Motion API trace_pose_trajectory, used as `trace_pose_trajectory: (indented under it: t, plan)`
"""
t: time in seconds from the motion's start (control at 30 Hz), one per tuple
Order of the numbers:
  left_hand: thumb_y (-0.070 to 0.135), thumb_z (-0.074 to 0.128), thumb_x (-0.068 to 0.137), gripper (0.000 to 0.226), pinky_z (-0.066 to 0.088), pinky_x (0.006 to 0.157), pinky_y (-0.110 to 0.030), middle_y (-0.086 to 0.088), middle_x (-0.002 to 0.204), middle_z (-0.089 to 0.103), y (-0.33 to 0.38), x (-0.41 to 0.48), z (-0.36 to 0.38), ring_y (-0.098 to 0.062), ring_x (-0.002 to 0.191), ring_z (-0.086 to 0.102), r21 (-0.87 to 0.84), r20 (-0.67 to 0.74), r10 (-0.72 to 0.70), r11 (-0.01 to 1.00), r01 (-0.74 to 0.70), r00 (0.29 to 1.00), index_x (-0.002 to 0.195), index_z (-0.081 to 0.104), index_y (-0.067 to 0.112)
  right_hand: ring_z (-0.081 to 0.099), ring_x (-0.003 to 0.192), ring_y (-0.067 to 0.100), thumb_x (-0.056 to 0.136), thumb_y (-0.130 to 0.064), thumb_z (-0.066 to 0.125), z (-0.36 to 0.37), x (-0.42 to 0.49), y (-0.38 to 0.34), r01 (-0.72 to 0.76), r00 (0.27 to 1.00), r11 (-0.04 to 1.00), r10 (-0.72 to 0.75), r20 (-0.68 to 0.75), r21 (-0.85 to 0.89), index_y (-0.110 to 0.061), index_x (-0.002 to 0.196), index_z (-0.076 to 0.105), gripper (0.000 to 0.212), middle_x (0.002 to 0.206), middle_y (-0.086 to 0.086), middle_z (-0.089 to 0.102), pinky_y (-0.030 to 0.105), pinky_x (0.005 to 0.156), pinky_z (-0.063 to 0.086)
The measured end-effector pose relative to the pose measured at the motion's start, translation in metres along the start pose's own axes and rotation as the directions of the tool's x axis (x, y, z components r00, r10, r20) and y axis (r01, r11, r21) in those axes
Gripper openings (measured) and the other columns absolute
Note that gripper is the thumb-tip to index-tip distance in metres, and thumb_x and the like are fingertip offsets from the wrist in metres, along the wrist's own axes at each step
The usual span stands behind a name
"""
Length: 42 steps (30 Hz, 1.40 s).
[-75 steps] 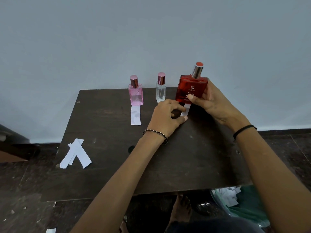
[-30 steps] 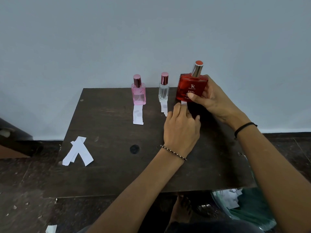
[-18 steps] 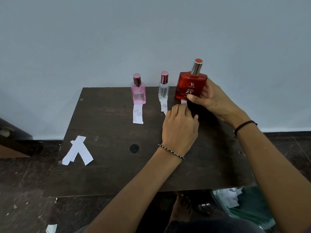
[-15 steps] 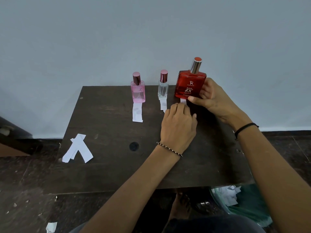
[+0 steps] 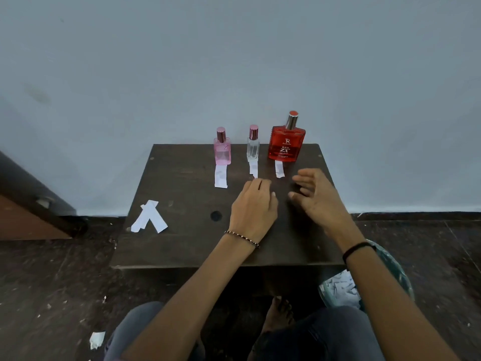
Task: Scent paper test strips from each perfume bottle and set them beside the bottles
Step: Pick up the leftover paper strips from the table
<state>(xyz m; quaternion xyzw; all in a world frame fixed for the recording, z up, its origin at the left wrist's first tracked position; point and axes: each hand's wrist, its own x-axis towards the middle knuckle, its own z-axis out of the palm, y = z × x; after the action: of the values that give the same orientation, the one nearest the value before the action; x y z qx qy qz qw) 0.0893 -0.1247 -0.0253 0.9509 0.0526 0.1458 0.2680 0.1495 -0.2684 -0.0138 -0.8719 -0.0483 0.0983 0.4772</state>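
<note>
Bare dark wooden tabletop [image 5: 182, 246] open at 6 o'clock; at 12, three glass bottles w/ paper strips [image 5: 279, 169]; at 9, loose white paper strips [image 5: 149, 216].

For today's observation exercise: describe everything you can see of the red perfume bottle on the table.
The red perfume bottle is the largest of three, standing upright at the right end of the row near the table's back edge. Its flat, squarish body looks like clear glass filled with red liquid, printed in white with "RED ZX". A silvery neck carries a red-topped cap. A white paper strip lies in front of its base. Neither hand touches it.
</note>
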Motion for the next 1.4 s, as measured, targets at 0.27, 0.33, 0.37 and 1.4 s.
trace_pose_trajectory:
  t: [0.27,0.33,0.37,1.4]
  plan:
    - [0.022,0.061,0.093,0.023,0.053,0.08,-0.036,-0.003,0.11,0.073,-0.046,-0.059,-0.069,-0.022,0.1,0.067,0.132,-0.128,-0.098,0.985,0.115,0.987,0.112,0.07,0.014,0.062,0.115,0.005,0.092,-0.012,0.073,0.067,-0.059,-0.047,0.21,0.965,0.978,-0.208,0.162,0.0,-0.02,0.127,0.059,0.039,0.124,-0.007,0.067,0.026,0.104,0.05]
    - [0.019,0.063,0.091,0.023,0.052,0.084,-0.039,-0.006,0.111,0.073,-0.064,-0.07,-0.091,-0.026,0.104,0.066,0.16,-0.187,-0.137,0.973,0.167,0.973,0.112,0.07,0.011,0.062,0.117,0.006,0.093,-0.014,0.071,0.092,-0.071,-0.061,0.29,0.937,0.957,-0.284,0.203,-0.002,-0.019,0.126,0.06,0.035,0.126,-0.005,0.067,0.024,0.104,0.048]
    - [0.018,0.063,0.091,0.026,0.05,0.087,-0.04,-0.007,0.114,0.073,-0.075,-0.077,-0.101,-0.027,0.108,0.065,0.167,-0.211,-0.167,0.965,0.204,0.963,0.114,0.069,0.01,0.061,0.119,0.007,0.094,-0.015,0.07,0.104,-0.077,-0.068,0.33,0.921,0.944,-0.32,0.221,-0.012,-0.018,0.127,0.06,0.034,0.128,-0.004,0.067,0.025,0.105,0.047]
    - [0.001,0.041,0.094,0.058,0.043,0.103,-0.043,0.005,0.135,0.066,-0.149,-0.111,-0.14,-0.026,0.126,0.058,-0.241,-0.102,-0.613,0.78,0.578,0.784,0.15,0.031,0.013,0.038,0.14,0.038,0.095,0.002,0.04,0.212,-0.116,-0.106,0.38,0.874,0.888,-0.252,0.416,-0.26,0.005,0.145,0.031,0.051,0.149,0.023,0.041,0.049,0.119,0.026]
